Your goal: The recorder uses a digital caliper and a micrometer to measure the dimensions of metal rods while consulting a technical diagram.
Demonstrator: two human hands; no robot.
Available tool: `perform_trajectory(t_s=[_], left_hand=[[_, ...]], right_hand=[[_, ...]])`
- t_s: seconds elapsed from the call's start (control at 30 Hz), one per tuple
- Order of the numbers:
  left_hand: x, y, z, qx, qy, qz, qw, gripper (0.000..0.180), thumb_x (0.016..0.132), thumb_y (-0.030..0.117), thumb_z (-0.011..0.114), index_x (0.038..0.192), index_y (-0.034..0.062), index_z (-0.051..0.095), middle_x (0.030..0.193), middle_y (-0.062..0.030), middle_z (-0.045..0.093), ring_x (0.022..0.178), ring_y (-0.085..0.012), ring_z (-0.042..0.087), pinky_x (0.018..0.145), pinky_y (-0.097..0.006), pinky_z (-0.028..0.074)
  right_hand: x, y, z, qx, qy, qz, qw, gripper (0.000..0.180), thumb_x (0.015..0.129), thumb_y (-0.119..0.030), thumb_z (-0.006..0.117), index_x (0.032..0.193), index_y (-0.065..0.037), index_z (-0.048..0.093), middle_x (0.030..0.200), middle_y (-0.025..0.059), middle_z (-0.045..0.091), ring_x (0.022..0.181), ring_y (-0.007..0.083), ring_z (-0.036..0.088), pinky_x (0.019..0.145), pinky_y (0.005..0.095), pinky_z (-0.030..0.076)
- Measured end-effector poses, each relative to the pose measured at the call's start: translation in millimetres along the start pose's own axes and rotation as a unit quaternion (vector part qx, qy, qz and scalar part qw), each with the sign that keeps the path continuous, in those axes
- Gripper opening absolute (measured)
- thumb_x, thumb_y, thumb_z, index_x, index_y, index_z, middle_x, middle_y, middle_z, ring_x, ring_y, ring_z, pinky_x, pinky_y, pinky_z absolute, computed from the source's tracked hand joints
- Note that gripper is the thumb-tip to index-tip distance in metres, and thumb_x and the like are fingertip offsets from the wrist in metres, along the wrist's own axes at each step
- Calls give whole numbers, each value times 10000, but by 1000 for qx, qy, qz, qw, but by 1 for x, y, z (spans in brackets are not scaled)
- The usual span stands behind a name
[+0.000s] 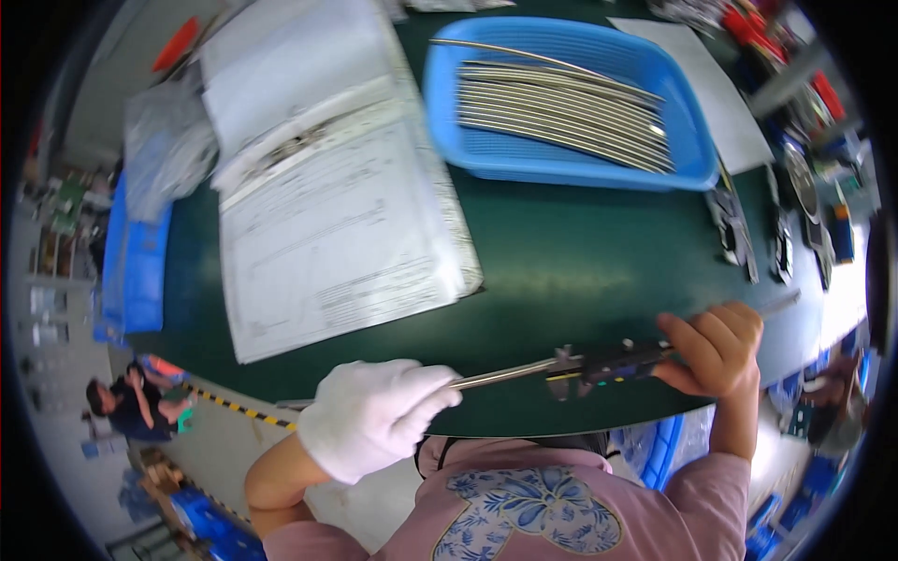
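Note:
My left hand (374,411), in a white glove, is closed around a thin metal rod (500,375) just above the front edge of the green table. The rod's right end meets the jaws of a digital caliper (613,363); I cannot tell whether the jaws press on it. My bare right hand (713,351) is wrapped round the caliper's body, and its beam sticks out to the right. Beyond the hands, a blue plastic basket (571,173) holds several similar metal rods (561,112) lying side by side.
An open binder of printed sheets (337,243) lies at the left of the green table (561,252). More calipers (734,229) and hand tools rest at the right. A blue bin (136,262) is at the left edge. Far left, a person (140,402) sits near yellow-black floor tape.

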State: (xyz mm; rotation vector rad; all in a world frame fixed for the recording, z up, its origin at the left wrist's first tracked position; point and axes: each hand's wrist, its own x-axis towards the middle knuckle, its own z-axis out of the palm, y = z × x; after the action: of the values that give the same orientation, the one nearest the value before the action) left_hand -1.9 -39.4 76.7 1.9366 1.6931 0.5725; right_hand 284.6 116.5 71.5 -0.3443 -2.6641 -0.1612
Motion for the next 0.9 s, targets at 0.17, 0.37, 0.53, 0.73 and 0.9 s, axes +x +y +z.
perform_trajectory(t_s=[0.17,0.37,0.53,0.73,0.9], left_hand=[[-8,-16,8,40,16,-47,998,125,809,220,578,837,101,602,622,-60,546,533,-245,556,453,-340,424],[-43,-41,2,15,73,-125,989,206,872,293,482,787,119,553,617,-54,533,548,-267,542,460,-385,414],[-72,-73,3,95,135,-146,975,290,838,330,536,660,102,514,539,-57,489,452,-249,502,395,-362,372],[-102,-98,8,210,205,-149,944,252,675,322,703,679,111,566,488,-17,438,388,-185,432,377,-305,306],[-109,-111,11,174,220,-146,949,260,654,328,716,710,114,580,476,-12,434,380,-180,429,373,-307,304]], right_hand=[[-11,0,13,-3,19,8,1000,397,699,-442,630,660,-60,529,526,30,383,437,198,399,428,317,280],[-17,1,29,-10,27,80,996,528,713,-557,584,628,-59,431,534,67,342,469,237,360,461,345,244],[-14,-11,53,66,-16,179,982,559,723,-574,560,627,-44,414,536,78,332,453,234,339,447,345,225],[18,-34,80,139,-56,265,952,518,719,-513,596,647,-28,428,538,84,352,442,234,350,433,345,248],[29,-46,94,120,-66,280,950,477,708,-454,627,674,-16,442,542,103,364,444,258,362,436,348,272]])
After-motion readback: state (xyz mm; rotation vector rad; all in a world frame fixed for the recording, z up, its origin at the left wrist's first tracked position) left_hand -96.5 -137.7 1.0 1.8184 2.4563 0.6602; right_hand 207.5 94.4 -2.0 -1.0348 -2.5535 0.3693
